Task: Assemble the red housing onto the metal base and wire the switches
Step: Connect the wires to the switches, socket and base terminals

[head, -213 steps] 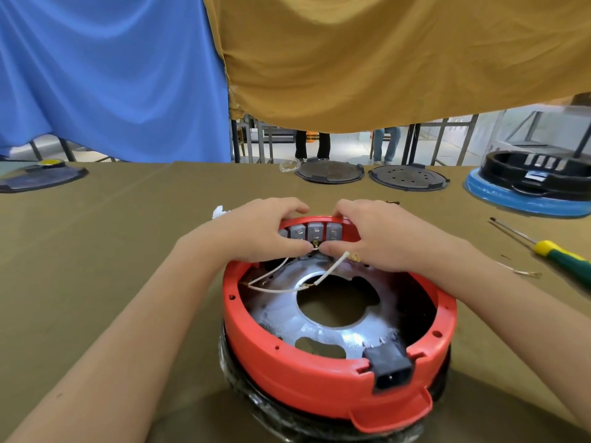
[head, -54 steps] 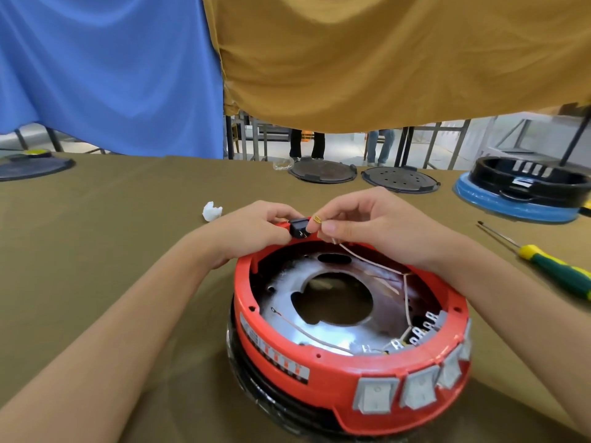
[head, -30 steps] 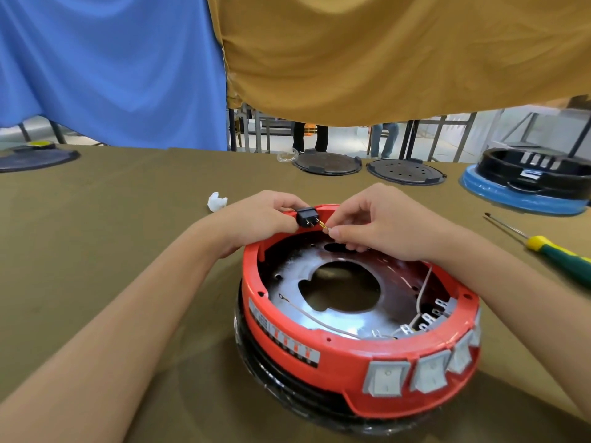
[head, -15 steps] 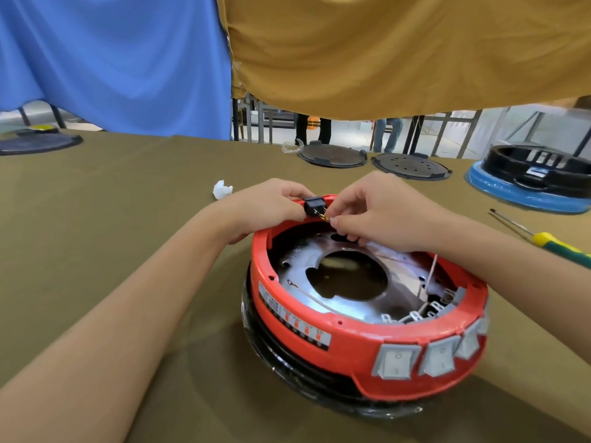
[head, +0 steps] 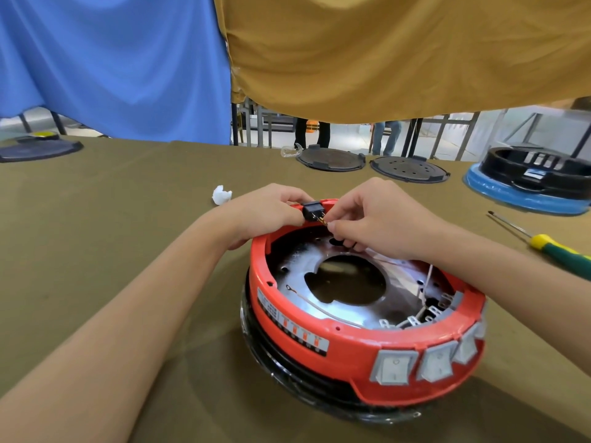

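The red housing [head: 361,350] sits on the metal base [head: 348,302], near the middle of the olive table [head: 96,238] and a little toward 4 o'clock. At its 12 o'clock rim the left hand [head: 265,212] grips a small black socket [head: 312,210] between curled fingers. The right hand [head: 380,219] meets it from the 3 o'clock side; its fingertips are pinched together on a brass wire terminal [head: 323,220], which touches the pins of the socket. A thin white wire [head: 427,282] goes down from under the right hand to the contacts behind the grey switches [head: 415,366], which stand in a row at 5 o'clock on the outer wall. A second thin wire [head: 319,306] lies across the base plate. At 3 o'clock on the table lies a screwdriver [head: 550,247] with a green and yellow handle. At 10 o'clock from the housing is a small white crumpled piece [head: 221,195]. At 1 o'clock, far on the table, lie two dark round lids [head: 371,163].
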The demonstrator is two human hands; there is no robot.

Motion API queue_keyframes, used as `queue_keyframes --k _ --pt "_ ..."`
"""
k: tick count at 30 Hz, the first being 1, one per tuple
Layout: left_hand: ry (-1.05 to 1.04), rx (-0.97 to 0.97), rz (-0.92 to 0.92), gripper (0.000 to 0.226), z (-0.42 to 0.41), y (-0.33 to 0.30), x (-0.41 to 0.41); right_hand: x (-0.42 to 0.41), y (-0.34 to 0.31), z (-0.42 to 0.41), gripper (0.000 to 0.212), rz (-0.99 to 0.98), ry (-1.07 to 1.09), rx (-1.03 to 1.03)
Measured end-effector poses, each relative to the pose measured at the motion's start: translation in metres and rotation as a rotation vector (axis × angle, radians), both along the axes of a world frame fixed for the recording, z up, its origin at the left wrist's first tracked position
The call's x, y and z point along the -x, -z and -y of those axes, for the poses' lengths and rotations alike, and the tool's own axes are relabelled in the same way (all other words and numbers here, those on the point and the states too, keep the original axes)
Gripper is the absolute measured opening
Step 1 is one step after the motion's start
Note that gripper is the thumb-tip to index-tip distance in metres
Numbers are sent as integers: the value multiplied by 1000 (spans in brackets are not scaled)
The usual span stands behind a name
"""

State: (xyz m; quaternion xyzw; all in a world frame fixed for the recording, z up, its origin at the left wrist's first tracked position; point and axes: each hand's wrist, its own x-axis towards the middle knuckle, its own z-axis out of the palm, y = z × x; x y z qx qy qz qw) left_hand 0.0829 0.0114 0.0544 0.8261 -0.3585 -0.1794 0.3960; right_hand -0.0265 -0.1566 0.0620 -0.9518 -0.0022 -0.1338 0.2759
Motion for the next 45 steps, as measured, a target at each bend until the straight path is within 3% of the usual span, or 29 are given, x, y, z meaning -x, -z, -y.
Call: queue_keyframes --k 19,25,32,38,45 --pt "24 -7 123 33 -1 -3 5 -3 1 -5 12 22 16 33" --pt "21 -17 171 30 0 -3 7 -3 -1 -10 13 76 17 197" --pt "24 -9 172 27 -1 -4 9 0 -6 -22 27 84 -34 655" --pt "17 4 131 29 -2 -5 9 7 -4 -19 17 113 -21 543" --pt "23 5 152 28 -2 -3 8 1 -5 -22 15 119 -57 668"
